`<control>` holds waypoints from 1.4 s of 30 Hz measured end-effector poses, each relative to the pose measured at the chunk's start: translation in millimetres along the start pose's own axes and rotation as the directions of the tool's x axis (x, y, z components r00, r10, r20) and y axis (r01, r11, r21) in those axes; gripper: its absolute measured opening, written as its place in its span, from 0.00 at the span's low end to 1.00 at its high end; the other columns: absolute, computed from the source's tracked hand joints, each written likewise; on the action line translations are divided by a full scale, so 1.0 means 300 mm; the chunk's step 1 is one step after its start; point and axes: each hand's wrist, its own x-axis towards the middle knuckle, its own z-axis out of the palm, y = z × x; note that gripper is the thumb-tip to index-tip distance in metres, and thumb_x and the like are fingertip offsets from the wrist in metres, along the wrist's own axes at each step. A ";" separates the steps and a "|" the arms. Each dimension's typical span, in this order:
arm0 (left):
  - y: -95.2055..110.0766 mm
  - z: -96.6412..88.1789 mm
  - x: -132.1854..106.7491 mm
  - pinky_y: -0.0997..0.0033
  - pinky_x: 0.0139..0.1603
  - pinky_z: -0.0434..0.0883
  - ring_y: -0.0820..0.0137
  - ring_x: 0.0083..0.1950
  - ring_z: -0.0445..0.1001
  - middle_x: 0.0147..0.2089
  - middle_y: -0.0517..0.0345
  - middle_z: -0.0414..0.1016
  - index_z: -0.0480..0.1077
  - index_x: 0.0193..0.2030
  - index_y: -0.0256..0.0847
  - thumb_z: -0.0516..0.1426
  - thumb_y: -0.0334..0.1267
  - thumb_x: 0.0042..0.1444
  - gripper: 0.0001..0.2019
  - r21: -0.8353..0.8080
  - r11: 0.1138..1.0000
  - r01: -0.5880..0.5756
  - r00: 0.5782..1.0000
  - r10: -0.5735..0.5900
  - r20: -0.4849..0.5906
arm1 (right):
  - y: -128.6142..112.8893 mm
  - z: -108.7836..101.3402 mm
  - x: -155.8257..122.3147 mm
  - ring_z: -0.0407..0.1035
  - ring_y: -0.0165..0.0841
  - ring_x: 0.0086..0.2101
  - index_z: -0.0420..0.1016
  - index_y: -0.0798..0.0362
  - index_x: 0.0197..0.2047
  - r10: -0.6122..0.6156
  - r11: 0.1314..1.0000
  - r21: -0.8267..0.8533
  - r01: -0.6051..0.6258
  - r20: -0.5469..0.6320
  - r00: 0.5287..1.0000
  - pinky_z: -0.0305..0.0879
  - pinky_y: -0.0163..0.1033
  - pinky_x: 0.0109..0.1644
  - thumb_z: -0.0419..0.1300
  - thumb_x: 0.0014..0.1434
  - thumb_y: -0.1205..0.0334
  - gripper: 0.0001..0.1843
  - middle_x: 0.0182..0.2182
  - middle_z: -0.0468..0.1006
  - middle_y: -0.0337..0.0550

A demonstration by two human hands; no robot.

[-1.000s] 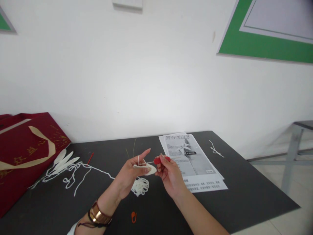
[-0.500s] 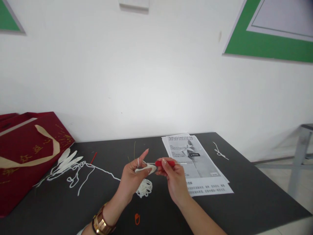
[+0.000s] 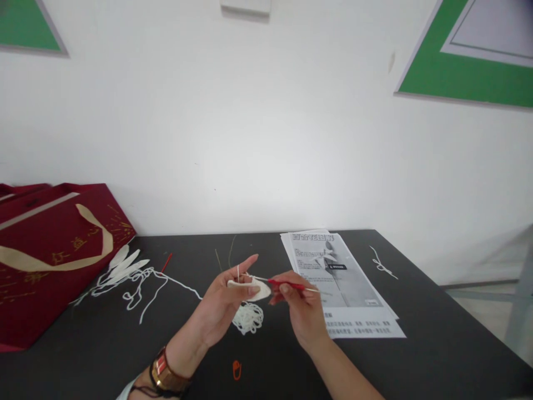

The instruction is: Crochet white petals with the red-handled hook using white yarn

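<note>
My left hand (image 3: 227, 297) pinches a small white crocheted piece (image 3: 259, 290) between thumb and fingers, its index finger raised with white yarn looped around it. In my right hand (image 3: 302, 305) is a crochet hook (image 3: 287, 284) with a red handle, its metal tip pointing left to the top edge of the crocheted piece. A loose bundle of white yarn (image 3: 249, 318) lies on the table just below my left hand. From the left, a yarn strand runs toward that hand.
An orange stitch marker (image 3: 237, 370) lies near the front. Printed sheets (image 3: 358, 311) are at right, a knotted yarn scrap (image 3: 383, 265) beyond. White petal-shaped pieces (image 3: 125, 265), a thin red stick (image 3: 166, 263) and a dark red bag (image 3: 83, 244) occupy the left of the black table (image 3: 416, 355).
The view has shifted slightly left. The crochet hook has tilted, its handle now sloping down to the right, and the crocheted piece shows more of its face. Both hands keep their hold.
</note>
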 end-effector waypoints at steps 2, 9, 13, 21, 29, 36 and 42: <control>0.010 0.000 -0.010 0.74 0.33 0.60 0.78 0.26 0.64 0.24 0.67 0.66 0.70 0.58 0.36 0.68 0.25 0.42 0.33 0.043 0.999 0.009 0.999 -0.011 0.038 | 0.004 0.003 0.011 0.71 0.28 0.26 0.81 0.51 0.35 0.182 0.956 0.236 -0.173 -0.015 0.983 0.73 0.31 0.25 0.66 0.56 0.58 0.06 0.29 0.78 0.40; 0.031 0.005 -0.050 0.75 0.28 0.57 0.80 0.25 0.60 0.25 0.68 0.64 0.73 0.56 0.41 0.69 0.28 0.40 0.31 0.199 0.980 0.014 0.993 -0.038 0.114 | -0.027 0.003 0.024 0.68 0.25 0.21 0.79 0.56 0.33 0.304 0.849 0.428 -0.311 0.086 0.949 0.74 0.31 0.21 0.67 0.56 0.57 0.10 0.22 0.76 0.37; 0.037 0.005 -0.059 0.75 0.27 0.56 0.78 0.25 0.60 0.26 0.67 0.65 0.73 0.56 0.44 0.69 0.31 0.42 0.31 0.285 0.958 0.032 0.986 -0.076 0.147 | -0.044 -0.003 0.028 0.67 0.25 0.20 0.78 0.57 0.30 0.279 0.843 0.446 -0.301 0.117 0.953 0.74 0.31 0.20 0.66 0.57 0.58 0.10 0.23 0.76 0.37; 0.038 -0.004 -0.075 0.75 0.27 0.55 0.78 0.25 0.58 0.26 0.67 0.64 0.70 0.59 0.46 0.68 0.34 0.44 0.32 0.384 0.923 0.022 0.976 -0.104 0.193 | -0.077 -0.034 0.029 0.68 0.25 0.20 0.78 0.56 0.30 0.122 0.917 0.360 -0.173 0.160 0.980 0.72 0.30 0.21 0.63 0.59 0.59 0.10 0.24 0.72 0.37; 0.046 -0.001 -0.080 0.76 0.26 0.55 0.79 0.24 0.57 0.25 0.68 0.64 0.69 0.60 0.45 0.67 0.33 0.46 0.31 0.455 0.890 0.023 0.975 -0.121 0.188 | -0.100 -0.062 0.028 0.67 0.27 0.23 0.80 0.54 0.32 0.013 0.976 0.209 -0.056 0.202 0.979 0.68 0.33 0.24 0.62 0.60 0.59 0.09 0.25 0.72 0.39; 0.055 0.008 -0.082 0.76 0.25 0.52 0.79 0.23 0.55 0.25 0.69 0.62 0.66 0.61 0.42 0.64 0.32 0.47 0.32 0.552 0.833 0.014 0.980 -0.120 0.157 | -0.118 -0.082 0.016 0.67 0.30 0.26 0.80 0.52 0.35 -0.060 0.998 -0.001 0.062 0.238 0.969 0.62 0.36 0.27 0.61 0.61 0.59 0.08 0.26 0.74 0.41; 0.058 0.026 -0.063 0.73 0.26 0.57 0.76 0.23 0.57 0.23 0.67 0.62 0.74 0.44 0.34 0.61 0.31 0.47 0.15 0.764 0.645 -0.015 0.999 -0.027 0.042 | -0.166 -0.061 0.007 0.68 0.32 0.27 0.79 0.52 0.38 -0.204 0.871 -0.351 0.344 0.380 0.902 0.62 0.37 0.29 0.59 0.60 0.67 0.07 0.27 0.75 0.43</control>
